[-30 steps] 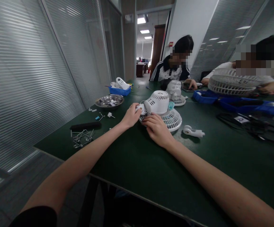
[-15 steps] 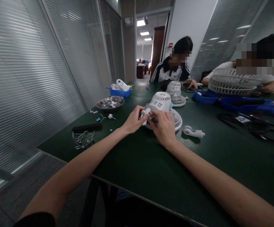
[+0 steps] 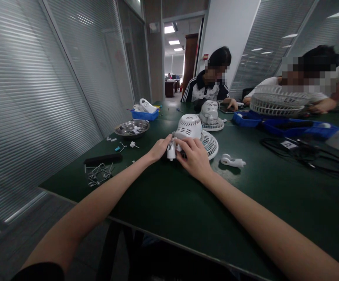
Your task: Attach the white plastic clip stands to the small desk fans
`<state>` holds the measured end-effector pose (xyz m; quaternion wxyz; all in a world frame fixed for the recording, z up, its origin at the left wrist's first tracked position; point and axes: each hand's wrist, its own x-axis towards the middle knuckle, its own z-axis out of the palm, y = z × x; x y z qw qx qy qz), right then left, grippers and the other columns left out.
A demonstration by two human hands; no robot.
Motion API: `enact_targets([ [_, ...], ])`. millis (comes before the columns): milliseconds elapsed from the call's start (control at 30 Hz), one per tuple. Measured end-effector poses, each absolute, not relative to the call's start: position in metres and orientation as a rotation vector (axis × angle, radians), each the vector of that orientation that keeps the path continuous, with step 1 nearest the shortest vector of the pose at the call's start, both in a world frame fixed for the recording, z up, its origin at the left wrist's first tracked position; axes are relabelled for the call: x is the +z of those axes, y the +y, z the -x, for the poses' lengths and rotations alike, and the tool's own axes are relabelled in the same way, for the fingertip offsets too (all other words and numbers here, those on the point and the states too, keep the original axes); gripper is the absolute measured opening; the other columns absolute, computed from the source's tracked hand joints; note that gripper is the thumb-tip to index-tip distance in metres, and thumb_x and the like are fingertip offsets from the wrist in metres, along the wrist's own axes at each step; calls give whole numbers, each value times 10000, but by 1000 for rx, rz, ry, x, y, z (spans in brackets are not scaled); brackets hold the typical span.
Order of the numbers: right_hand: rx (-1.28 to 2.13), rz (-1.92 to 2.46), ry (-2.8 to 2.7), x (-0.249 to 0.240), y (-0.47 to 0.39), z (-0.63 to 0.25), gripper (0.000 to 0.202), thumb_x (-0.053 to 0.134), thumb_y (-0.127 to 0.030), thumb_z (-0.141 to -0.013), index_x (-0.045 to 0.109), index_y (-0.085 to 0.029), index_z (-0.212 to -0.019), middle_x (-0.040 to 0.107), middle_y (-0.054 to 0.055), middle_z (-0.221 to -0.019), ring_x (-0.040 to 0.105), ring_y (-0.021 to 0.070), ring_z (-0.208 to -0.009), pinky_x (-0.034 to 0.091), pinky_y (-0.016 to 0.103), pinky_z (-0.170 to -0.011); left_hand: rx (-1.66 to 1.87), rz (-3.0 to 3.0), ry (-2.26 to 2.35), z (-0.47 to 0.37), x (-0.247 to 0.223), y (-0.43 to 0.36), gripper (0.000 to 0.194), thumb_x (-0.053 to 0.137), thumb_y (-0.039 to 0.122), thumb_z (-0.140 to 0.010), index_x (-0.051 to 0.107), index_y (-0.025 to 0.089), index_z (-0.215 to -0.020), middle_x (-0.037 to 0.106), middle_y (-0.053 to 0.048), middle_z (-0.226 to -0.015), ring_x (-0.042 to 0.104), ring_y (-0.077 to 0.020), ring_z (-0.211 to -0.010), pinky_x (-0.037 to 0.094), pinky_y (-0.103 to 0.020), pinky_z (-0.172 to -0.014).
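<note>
Fan [image 3: 189, 125] sits in the middle of the green table [image 3: 154, 203], with its round cage [image 3: 212, 146] down flat and its back up. White joint [image 3: 171, 153] sticks out at its near left side, and both hands are there. The left hand [image 3: 159, 150] touches the joint's left side with its fingertips; I cannot tell if they grip it. The right hand [image 3: 196, 157] has bent fingers and a thumb, and they pinch the joint from the right. A wide strip of green table top lies between the hands and the near edge, and the fan is well away from that edge. On the right, a loose white arm [image 3: 233, 160] lies near the cage, with a gap between them. More green top runs from it over to the black cords [image 3: 298, 156]. On the left, metal rods [image 3: 100, 174] and a black bar [image 3: 102, 159] lie near the table's left edge, well apart from the left hand. A bowl [image 3: 134, 135] of small bits is also near that edge, with a blue box [image 3: 144, 116] behind it. Just behind the fan is another fan [image 3: 209, 111], so there is little room that way.
</note>
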<state>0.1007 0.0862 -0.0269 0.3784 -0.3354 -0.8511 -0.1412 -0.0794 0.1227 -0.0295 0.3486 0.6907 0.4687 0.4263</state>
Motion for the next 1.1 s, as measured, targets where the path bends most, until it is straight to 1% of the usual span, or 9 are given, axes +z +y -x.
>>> enact_targets([
  [200,-335,856,-2189,-29,90,-102,325,477,-247,-883,512,-185,-1200,549,116,-1125,470,284,-926,411,440,-815,1049,-1843,1230,78,-26,123,610,317,648,-850,514,160,-541,494,3,-520,433,-123,-518,328,-253,-512],
  [467,-247,806,-2206,-30,91,-102,297,445,-181,-887,474,-171,-1182,533,129,-1124,470,281,-956,413,436,-828,1119,-1893,1238,82,-30,124,588,381,625,-842,432,174,-468,394,28,-460,362,-101,-465,276,-245,-484],
  [567,-215,788,-2202,-29,90,-102,309,451,-181,-873,464,-175,-1182,527,133,-1123,471,289,-973,414,448,-829,1134,-1916,1210,82,-29,120,573,385,604,-852,434,175,-476,393,29,-474,365,-100,-466,272,-242,-483],
  [667,-229,801,-2202,-31,91,-102,319,462,-185,-868,459,-169,-1186,525,134,-1133,470,292,-989,418,451,-844,1117,-1943,1159,83,-23,117,521,406,583,-855,520,162,-571,470,14,-558,420,-114,-517,316,-241,-514],
  [733,-240,822,-2199,-31,95,-103,325,457,-180,-876,453,-167,-1200,522,135,-1156,470,291,-1007,421,449,-861,1073,-1969,1098,83,-19,115,445,463,558,-840,593,153,-707,535,-1,-649,477,-130,-583,358,-242,-554],
  [800,-226,843,-2203,-27,96,-104,334,463,-165,-876,454,-169,-1210,527,133,-1162,480,288,-1015,428,448,-873,1014,-1987,1037,83,-16,115,395,509,525,-827,622,147,-839,575,-18,-722,518,-146,-637,391,-247,-585],
  [867,-181,854,-2245,-14,91,-106,350,486,-148,-861,467,-181,-1209,539,125,-1153,500,283,-1015,446,449,-866,975,-1998,1021,82,-14,114,390,530,504,-820,627,136,-906,595,-36,-754,542,-160,-662,415,-254,-597],
  [1000,-85,877,-2332,31,41,-118,307,536,-175,-848,554,-232,-1150,570,104,-1134,544,294,-1011,487,462,-827,954,-2001,1030,80,-15,114,419,562,499,-797,626,127,-979,636,-64,-829,587,-188,-722,456,-267,-617],
  [1100,-39,808,-2266,49,-19,-141,255,492,-205,-895,604,-309,-1100,635,48,-1002,601,247,-920,535,370,-724,980,-1998,1049,80,-17,114,429,594,488,-776,636,135,-1014,659,-81,-927,610,-213,-806,480,-289,-686],
])
